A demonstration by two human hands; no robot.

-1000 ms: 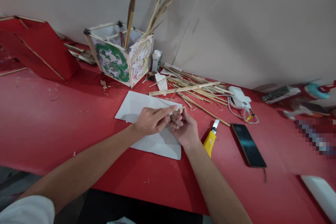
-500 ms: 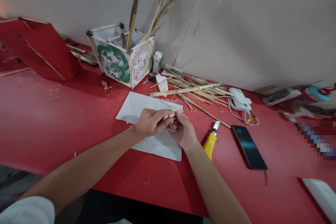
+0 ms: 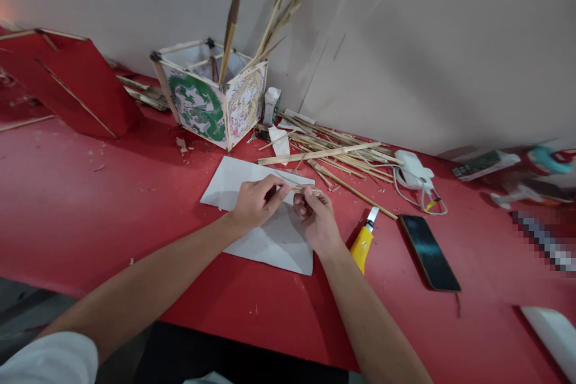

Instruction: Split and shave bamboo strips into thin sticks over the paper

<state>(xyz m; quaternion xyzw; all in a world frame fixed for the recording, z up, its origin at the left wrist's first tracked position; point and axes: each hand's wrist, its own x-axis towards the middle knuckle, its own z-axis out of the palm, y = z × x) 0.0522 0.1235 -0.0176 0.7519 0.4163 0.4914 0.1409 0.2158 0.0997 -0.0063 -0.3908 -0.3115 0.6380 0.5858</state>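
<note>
Between my two hands is a short, pale bamboo strip (image 3: 299, 188), held level above a white sheet of paper (image 3: 265, 250). My left hand (image 3: 255, 203) pinches its left end between thumb and forefinger. The right end sits in the fingers of my right hand (image 3: 318, 216), whose other fingers are curled under. A yellow utility knife (image 3: 362, 245) with its blade out lies on the red table (image 3: 189, 294), just right of my right wrist.
Behind the paper lies a pile of bamboo strips (image 3: 333, 153). A dragon-painted lantern frame (image 3: 198, 105) holds upright sticks. A red lantern (image 3: 85, 90) stands at the left. To the right are a phone (image 3: 429, 254) and a white power adapter (image 3: 411, 171) with a cable.
The strip has turned in my fingers and now shows a thinner side. My hands have drawn slightly apart along it, and my left thumb and forefinger have shifted left.
</note>
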